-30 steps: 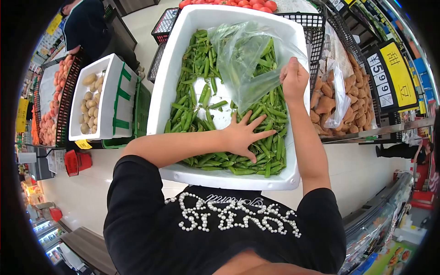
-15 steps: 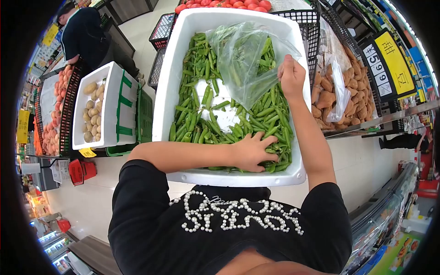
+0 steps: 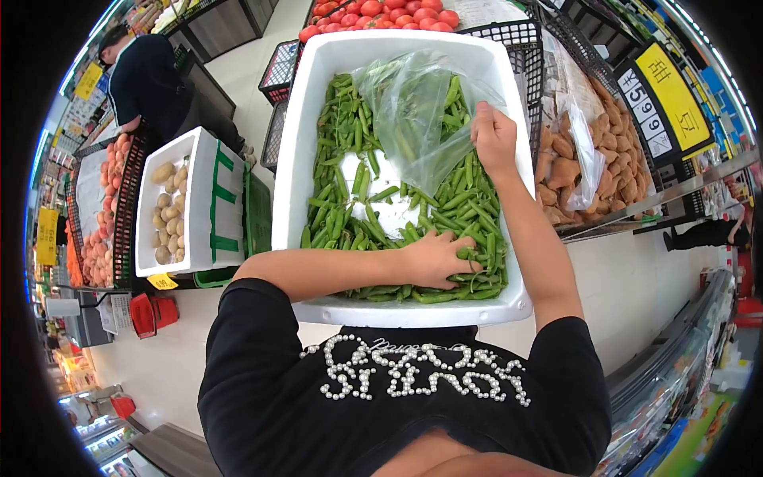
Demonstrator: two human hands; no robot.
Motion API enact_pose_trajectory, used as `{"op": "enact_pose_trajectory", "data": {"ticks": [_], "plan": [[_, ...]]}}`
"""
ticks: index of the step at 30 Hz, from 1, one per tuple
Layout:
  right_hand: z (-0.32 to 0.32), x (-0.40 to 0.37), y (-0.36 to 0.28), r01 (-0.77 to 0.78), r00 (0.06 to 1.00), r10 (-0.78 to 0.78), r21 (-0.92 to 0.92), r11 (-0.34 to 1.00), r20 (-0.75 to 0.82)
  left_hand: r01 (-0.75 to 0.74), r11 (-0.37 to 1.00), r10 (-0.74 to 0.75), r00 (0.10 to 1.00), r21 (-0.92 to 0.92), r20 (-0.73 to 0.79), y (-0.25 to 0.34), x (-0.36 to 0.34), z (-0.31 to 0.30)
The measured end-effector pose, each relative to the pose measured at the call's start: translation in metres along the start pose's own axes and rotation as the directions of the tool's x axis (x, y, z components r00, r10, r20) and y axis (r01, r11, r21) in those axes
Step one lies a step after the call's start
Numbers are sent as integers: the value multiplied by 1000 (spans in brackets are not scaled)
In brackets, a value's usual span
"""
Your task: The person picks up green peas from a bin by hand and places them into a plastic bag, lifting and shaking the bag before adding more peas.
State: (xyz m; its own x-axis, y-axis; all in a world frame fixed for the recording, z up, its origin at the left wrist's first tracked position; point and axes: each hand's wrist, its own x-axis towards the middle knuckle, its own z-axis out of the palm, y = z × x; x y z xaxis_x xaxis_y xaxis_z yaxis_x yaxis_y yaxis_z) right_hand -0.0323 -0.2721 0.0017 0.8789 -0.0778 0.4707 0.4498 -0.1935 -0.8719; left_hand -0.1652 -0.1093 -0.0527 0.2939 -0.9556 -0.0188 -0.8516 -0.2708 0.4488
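A white foam box [image 3: 288, 179] in front of me holds green pea pods [image 3: 465, 191], with part of its white bottom showing through the middle. My left hand [image 3: 437, 261] reaches across the near side, its fingers bent down into the pods and closed around some of them; the fingertips are partly hidden. At the right wall, my right hand [image 3: 494, 137] pinches the edge of a clear plastic bag [image 3: 409, 119]. The bag hangs spread over the far pods, with some green showing inside or through it.
Tomatoes [image 3: 381, 14] lie beyond the box. To the right are brown tubers [image 3: 564, 171] and a yellow price sign [image 3: 675, 95]. A foam box of potatoes [image 3: 168, 211] stands left, beside a crate of reddish produce [image 3: 103, 230]. A person [image 3: 155, 79] stands at the far left.
My left hand's fingers have drawn in from a spread pose around pods. My right hand still holds the bag, and the whole view has shifted slightly.
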Motion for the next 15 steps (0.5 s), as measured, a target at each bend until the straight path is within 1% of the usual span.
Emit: {"op": "enact_pose_trajectory", "data": {"ticks": [2,3,6,9,12,15], "plan": [[0,2,-1,12,1000,-12,-19,1000,-5,-112,993,113,993,18,-17,-3,0,-3],[-1,3,1,22,1000,-22,-27,999,0,-138,990,138,990,-6,-4,-4,0,-8],[-2,4,0,2,1000,-2,-71,997,1,-201,969,189,977,-141,-96,-12,2,-6],[-3,4,5,-11,1000,10,-76,997,-14,-193,927,146,976,-321,-163,-19,5,-9],[-3,3,4,8,1000,-9,-77,997,-14,-120,866,55,988,-486,-146,-24,10,-15],[-3,5,2,-43,998,42,-33,999,-42,-245,762,66,950,-600,-304,-23,12,-25]]}}
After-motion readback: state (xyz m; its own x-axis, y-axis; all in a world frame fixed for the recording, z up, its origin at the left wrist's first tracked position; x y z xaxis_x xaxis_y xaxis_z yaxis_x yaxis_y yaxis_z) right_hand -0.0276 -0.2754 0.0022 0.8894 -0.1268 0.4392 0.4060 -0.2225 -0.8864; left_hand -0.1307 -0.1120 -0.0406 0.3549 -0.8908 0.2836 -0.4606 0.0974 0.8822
